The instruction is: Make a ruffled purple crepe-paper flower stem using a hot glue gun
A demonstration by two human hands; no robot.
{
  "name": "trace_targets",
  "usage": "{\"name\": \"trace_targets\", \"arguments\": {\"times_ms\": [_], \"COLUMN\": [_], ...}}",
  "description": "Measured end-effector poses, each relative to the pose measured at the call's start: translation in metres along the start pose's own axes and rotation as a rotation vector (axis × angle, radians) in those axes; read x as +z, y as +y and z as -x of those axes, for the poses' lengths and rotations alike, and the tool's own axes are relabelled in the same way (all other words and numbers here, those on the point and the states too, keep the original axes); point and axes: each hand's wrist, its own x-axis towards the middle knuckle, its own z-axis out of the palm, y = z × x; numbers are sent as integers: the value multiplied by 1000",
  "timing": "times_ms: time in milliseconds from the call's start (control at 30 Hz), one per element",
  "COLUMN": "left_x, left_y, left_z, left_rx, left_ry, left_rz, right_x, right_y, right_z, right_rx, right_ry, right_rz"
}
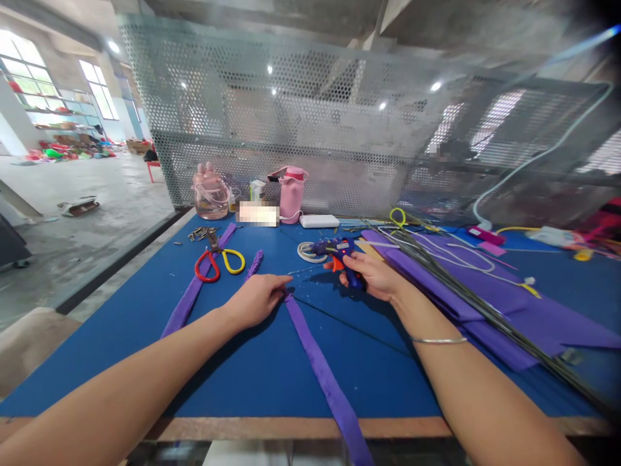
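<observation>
My right hand [373, 273] is wrapped round a blue glue gun [345, 247] with an orange trigger, its nozzle pointing left above the table. My left hand [259, 299] is closed with its fingertips pinched at the top end of a long purple strip [317, 362], which runs down over the table's front edge. A ruffled purple piece [255, 264] sticks out beyond the left hand. From near its fingertips a thin dark wire [347, 318] stretches right. The exact hold is partly hidden by the fingers.
Red-and-yellow-handled cutters [213, 255] lie over another purple strip [187, 304]. At the back stand a clear pink bottle [211, 197], a pink flask [292, 197] and a white box [319, 221]. Purple sheets [466, 298] lie right under long wire stems [485, 307], before a perforated metal screen [301, 116].
</observation>
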Motion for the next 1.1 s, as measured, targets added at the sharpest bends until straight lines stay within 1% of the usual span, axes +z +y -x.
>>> {"name": "trace_targets", "arguments": {"times_ms": [67,200,467,667,833,933,1000,1100], "left_x": [0,-1,-1,-2,-1,0,-1,-2], "left_y": [0,1,2,1,0,1,3,8], "left_z": [0,1,1,2,2,2,2,4], "left_rx": [-30,-54,-61,-48,-44,-45,-46,-46], "left_ry": [8,-13,-20,-20,-27,-28,-40,-50], "left_rz": [30,39,15,15,21,8,-15,-105], "right_x": [2,3,10,17,18,19,20,19], "right_y": [-7,-17,-16,-22,-23,-23,-23,-24], "right_z": [4,11,11,10,13,13,13,13], "right_rx": [-30,-64,-116,-184,-199,-232,-243,-244], "right_ry": [-51,-107,-204,-199,-217,-181,-157,-194], "right_rz": [28,125,310,389,438,466,494,498]}}
